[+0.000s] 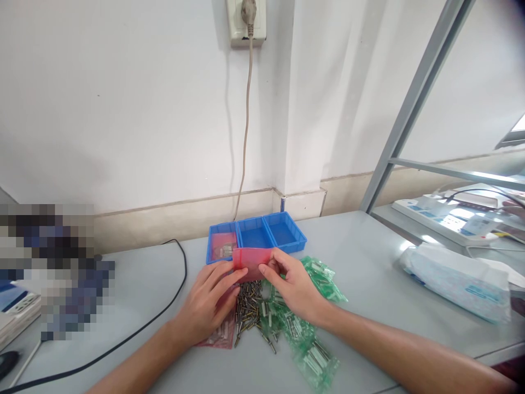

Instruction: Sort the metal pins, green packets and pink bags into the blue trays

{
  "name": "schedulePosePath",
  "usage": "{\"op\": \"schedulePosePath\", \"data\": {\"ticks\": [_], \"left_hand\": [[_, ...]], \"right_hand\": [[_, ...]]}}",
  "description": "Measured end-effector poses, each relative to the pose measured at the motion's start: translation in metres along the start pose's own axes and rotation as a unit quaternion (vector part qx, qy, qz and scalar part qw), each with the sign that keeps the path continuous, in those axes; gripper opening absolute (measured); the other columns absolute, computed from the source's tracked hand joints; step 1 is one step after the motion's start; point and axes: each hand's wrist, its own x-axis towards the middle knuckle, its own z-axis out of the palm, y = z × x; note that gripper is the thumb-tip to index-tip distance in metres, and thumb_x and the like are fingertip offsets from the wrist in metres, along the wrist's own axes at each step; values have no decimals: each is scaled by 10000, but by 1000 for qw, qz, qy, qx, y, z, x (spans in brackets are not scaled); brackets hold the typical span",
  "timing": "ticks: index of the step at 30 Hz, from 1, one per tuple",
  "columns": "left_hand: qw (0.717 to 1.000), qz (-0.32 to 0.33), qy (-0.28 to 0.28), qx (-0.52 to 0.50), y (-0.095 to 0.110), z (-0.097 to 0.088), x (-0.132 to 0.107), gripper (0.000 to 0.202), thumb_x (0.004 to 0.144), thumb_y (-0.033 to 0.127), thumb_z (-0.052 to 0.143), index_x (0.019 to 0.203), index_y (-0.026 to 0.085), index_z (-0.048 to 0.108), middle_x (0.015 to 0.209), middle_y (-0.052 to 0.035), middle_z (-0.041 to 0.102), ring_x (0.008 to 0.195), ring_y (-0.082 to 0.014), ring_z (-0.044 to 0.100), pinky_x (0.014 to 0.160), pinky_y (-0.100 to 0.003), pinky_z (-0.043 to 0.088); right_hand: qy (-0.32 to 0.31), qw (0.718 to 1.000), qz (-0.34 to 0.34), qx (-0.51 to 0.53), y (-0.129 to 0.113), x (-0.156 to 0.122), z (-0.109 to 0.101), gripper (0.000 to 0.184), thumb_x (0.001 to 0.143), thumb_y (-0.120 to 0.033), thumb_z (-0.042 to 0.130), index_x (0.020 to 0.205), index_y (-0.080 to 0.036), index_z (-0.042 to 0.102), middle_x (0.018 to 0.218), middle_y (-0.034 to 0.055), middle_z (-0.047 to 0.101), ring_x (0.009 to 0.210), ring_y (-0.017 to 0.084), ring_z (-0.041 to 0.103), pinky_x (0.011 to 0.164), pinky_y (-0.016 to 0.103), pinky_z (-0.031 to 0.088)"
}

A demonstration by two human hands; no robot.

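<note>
Between both hands is a small red plastic bag (253, 258), held up above the table. My left hand (207, 303) grips its left side with the fingers closed. My right hand (293, 282) pinches its right edge between thumb and fingers. Beneath the hands lies a pile of small metal pins (248, 309). Under my left hand another red bag (223, 336) with pale pieces inside is partly hidden. Several green plastic bags (315, 355) holding metal and white pieces lie under and beside my right hand. Behind stands a blue three-compartment tray (302, 238); a red bag (223, 244) lies in its left compartment.
A black cable (184, 273) crosses the table on the left. At the right are a soft white-and-blue pack (459, 279), power strips (443, 219) and a grey metal frame (404, 120). A plug cord (246, 120) hangs down the wall behind the tray.
</note>
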Motion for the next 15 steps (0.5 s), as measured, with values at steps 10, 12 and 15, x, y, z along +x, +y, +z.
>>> {"op": "schedulePosePath", "data": {"ticks": [10, 12, 15], "left_hand": [[1000, -1, 3, 2, 1, 0, 1, 429, 1081, 170, 571, 1502, 242, 610, 1389, -133, 683, 1265, -264, 638, 1094, -439, 555], [1000, -2, -1, -1, 1, -1, 1, 425, 1080, 167, 571, 1498, 233, 613, 1395, -134, 679, 1274, -265, 633, 1096, -436, 552], [1000, -2, -3, -5, 1, -1, 1, 422, 1081, 166, 572, 1497, 229, 610, 1399, -135, 676, 1276, -265, 628, 1097, -438, 549]], "right_hand": [[-5, 1000, 3, 0, 0, 0, 0, 355, 1060, -422, 604, 803, -241, 439, 734, -44, 474, 681, 157, 426, 627, 291, 354], [-5, 1000, 5, 1, -1, 0, 0, 356, 1059, -422, 605, 802, -241, 438, 737, -45, 475, 683, 156, 429, 632, 291, 354], [-7, 1000, 5, 5, -2, 0, 0, 353, 1057, -415, 607, 801, -240, 437, 738, -46, 472, 684, 155, 429, 637, 291, 350]]}}
